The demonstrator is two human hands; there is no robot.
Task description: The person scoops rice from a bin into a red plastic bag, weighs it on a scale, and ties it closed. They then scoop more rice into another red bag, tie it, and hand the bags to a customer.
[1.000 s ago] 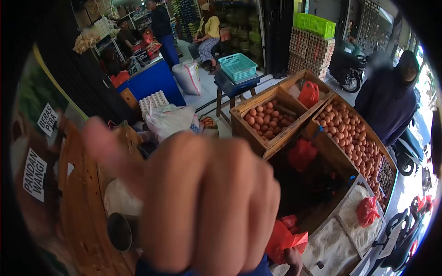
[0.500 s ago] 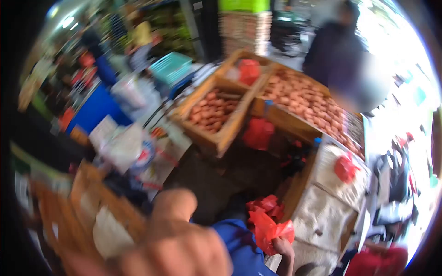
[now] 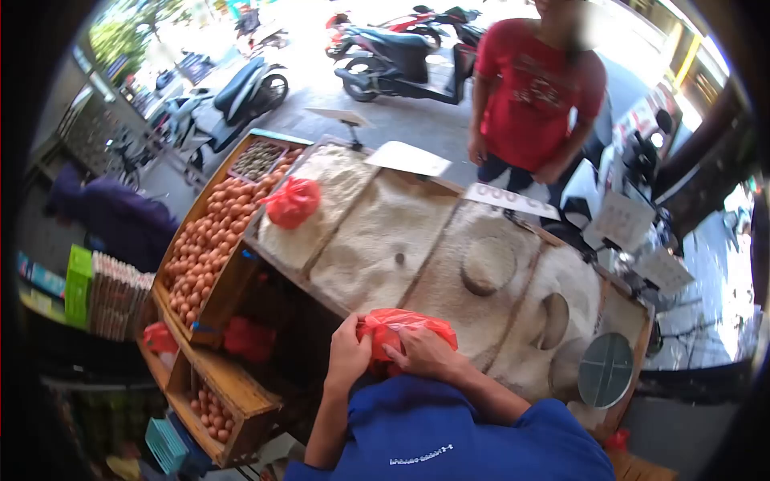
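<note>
A red plastic bag (image 3: 413, 321) is between my two hands, just in front of my blue shirt and at the near edge of the rice bins. My left hand (image 3: 349, 350) grips the bag's left side with bent fingers. My right hand (image 3: 425, 351) holds its near right side, fingers pressed on the plastic. What the bag contains cannot be made out. Beyond it lie wooden bins of pale rice (image 3: 385, 240). A tied red bag (image 3: 293, 202) rests on the rice at the back left.
Brown eggs (image 3: 207, 256) fill a wooden crate on the left, with more eggs (image 3: 210, 415) in a lower box. A person in a red shirt (image 3: 533, 96) stands across the bins. A metal container (image 3: 605, 370) is at the right. Motorbikes (image 3: 401, 60) stand behind.
The view has swung right toward the rice bins and street. My left hand, raised and blurred before, has come to the red bag my right hand was holding.
</note>
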